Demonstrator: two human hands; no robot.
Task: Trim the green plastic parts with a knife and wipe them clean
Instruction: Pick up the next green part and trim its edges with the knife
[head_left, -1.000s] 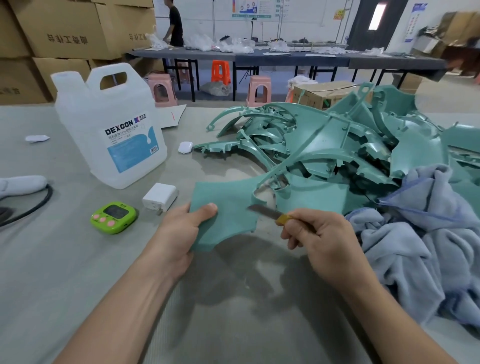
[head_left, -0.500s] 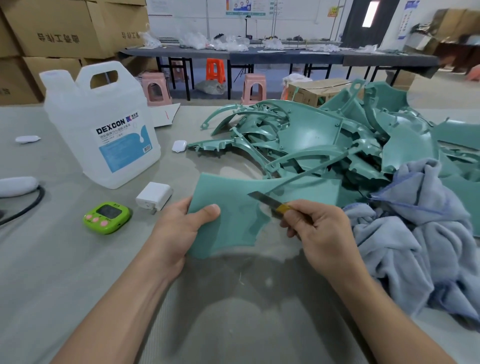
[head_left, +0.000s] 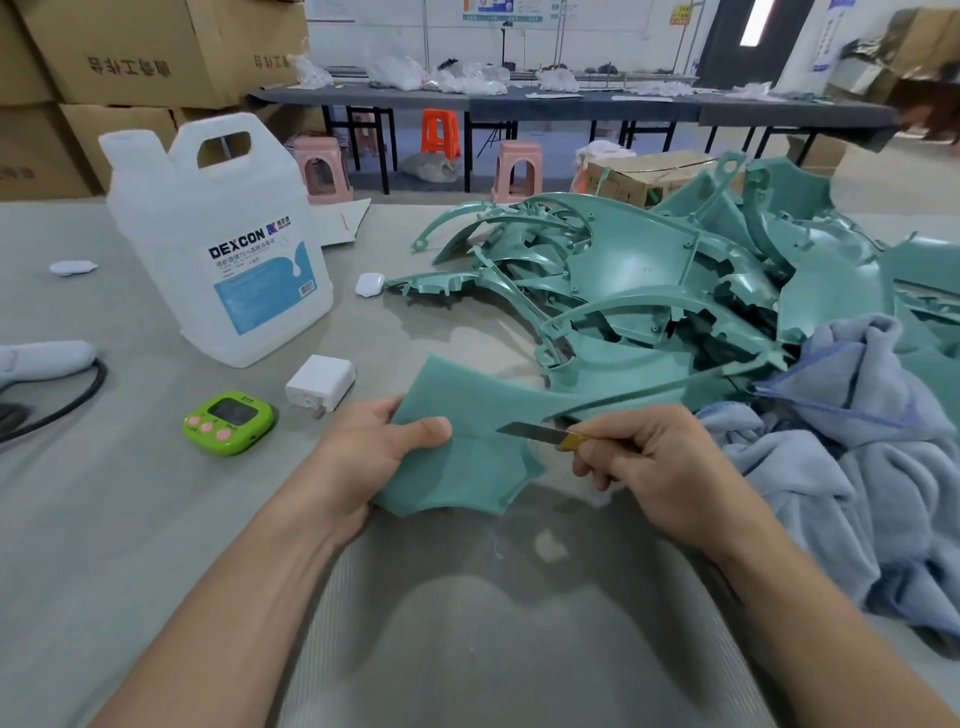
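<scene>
My left hand (head_left: 371, 457) grips the left edge of a flat green plastic part (head_left: 478, 415), thumb on top, holding it just above the grey table (head_left: 130, 545). My right hand (head_left: 654, 467) grips a yellow-handled knife (head_left: 540, 434); its blade points left and lies against the part's right edge near a notch. A long thin arm of the part runs right toward a pile of green plastic parts (head_left: 649, 280). A blue-grey cloth (head_left: 872, 457) lies heaped at the right, beside my right hand.
A white DEXCON jug (head_left: 218, 244) stands at the left. Near it lie a white charger (head_left: 319, 387), a green timer (head_left: 228, 423), a small white case (head_left: 370, 284) and a black cable (head_left: 57, 410). Cardboard boxes, stools and dark tables stand behind.
The part has been drawn a little nearer and turned slightly in my left hand. The knife blade has slid along the part's right edge. The pile and the cloth stay put.
</scene>
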